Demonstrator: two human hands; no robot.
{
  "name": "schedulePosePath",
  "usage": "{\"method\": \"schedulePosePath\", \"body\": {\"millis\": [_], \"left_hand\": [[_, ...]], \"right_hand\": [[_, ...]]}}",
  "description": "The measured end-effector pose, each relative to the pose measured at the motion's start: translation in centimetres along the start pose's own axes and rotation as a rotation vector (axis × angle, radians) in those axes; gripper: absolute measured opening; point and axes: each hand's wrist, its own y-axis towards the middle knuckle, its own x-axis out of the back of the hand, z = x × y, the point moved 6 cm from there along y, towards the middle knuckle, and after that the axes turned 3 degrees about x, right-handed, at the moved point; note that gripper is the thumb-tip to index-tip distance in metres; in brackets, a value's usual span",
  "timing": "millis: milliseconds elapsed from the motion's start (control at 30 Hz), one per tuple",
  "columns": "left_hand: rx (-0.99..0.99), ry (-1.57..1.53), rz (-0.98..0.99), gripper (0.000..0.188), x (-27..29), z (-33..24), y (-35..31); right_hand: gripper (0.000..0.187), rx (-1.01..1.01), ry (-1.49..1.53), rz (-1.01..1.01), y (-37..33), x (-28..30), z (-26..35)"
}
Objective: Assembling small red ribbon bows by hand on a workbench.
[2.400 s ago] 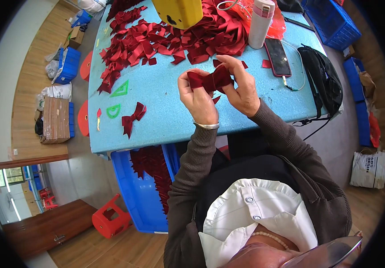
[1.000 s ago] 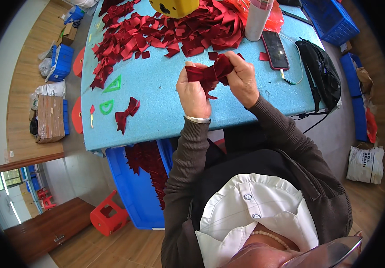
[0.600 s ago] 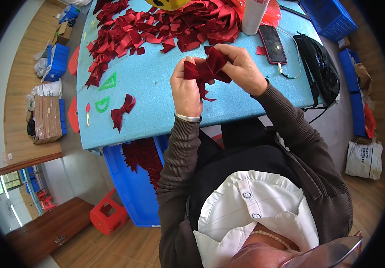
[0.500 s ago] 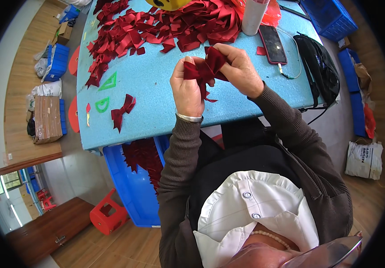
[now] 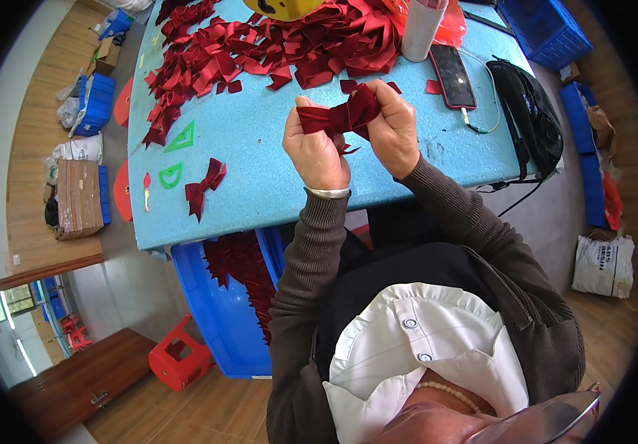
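Note:
A dark red velvet ribbon bow (image 5: 341, 117) is stretched between my two hands above the near part of the blue table. My left hand (image 5: 317, 152) pinches its left loop, thumb on top. My right hand (image 5: 393, 132) grips the right loop with fingers curled round it. A ribbon tail hangs below the knot, partly hidden by my hands. To the left, a second red bow (image 5: 205, 189) lies flat on the table (image 5: 252, 185). Many red ribbon pieces (image 5: 208, 59) are heaped along the far side.
Green drawing templates (image 5: 171, 175) lie left of the loose bow. A phone (image 5: 452, 76) on a cable, a white cylinder (image 5: 422, 31) and a black bag (image 5: 522, 111) sit at the right. Below the table edge stands a blue bin (image 5: 223, 325) holding red bows, beside a red stool (image 5: 180, 353).
Both hands have come slightly nearer to me, and the right has turned, its fingers curling more. The bow is now held more level, its loops spread sideways.

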Motion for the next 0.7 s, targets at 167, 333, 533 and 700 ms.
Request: {"method": "schedulePosePath", "body": {"millis": [167, 333, 533, 700], "left_hand": [[-0.061, -0.1, -0.073, 0.033, -1.3, -0.8, -0.2], [0.001, -0.122, 0.062, 0.032, -1.6, -0.9, -0.1], [0.073, -0.232, 0.054, 0.033, -0.6, 0.3, 0.2], [0.009, -0.289, 0.135, 0.035, -1.0, 0.7, 0.3]], "right_hand": [[0.023, 0.036, -0.032, -0.022, 0.0, -0.4, 0.2], [0.026, 0.057, -0.066, -0.038, 0.0, -0.4, 0.7], [0.026, 0.104, -0.115, -0.012, 0.1, -0.6, 1.2], [0.024, 0.141, -0.158, -0.014, 0.2, -0.1, 0.7]]}}
